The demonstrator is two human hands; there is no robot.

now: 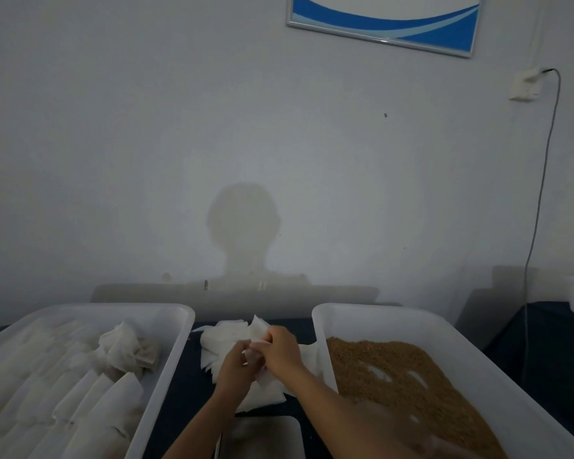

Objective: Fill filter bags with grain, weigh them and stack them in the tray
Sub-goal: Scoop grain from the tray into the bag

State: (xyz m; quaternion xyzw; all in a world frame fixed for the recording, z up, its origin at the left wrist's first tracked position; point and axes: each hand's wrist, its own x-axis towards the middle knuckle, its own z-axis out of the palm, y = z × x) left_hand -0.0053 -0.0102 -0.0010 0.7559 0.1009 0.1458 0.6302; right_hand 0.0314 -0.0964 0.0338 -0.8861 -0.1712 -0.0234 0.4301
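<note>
Fingers of the left hand and right hand pinch one thin white paper filter bag above the loose white bag pile, just left of the translucent plastic grain bin, where clinging sheets might lift together.

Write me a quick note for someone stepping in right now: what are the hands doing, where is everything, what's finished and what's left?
Left hand and right hand: together, both pinching one empty bag above the loose pile of bags on the dark table between the trays.
Left tray: rows of filled bags already stacked, with a few lying loose at the far end.
Right tray: grain, plenty remaining.
Scale: nearest the person, nothing on it.
Done: many bags filled and stacked.
Left: open this bag, fill it from the grain, weigh it, stack it, then continue through the pile.
</note>
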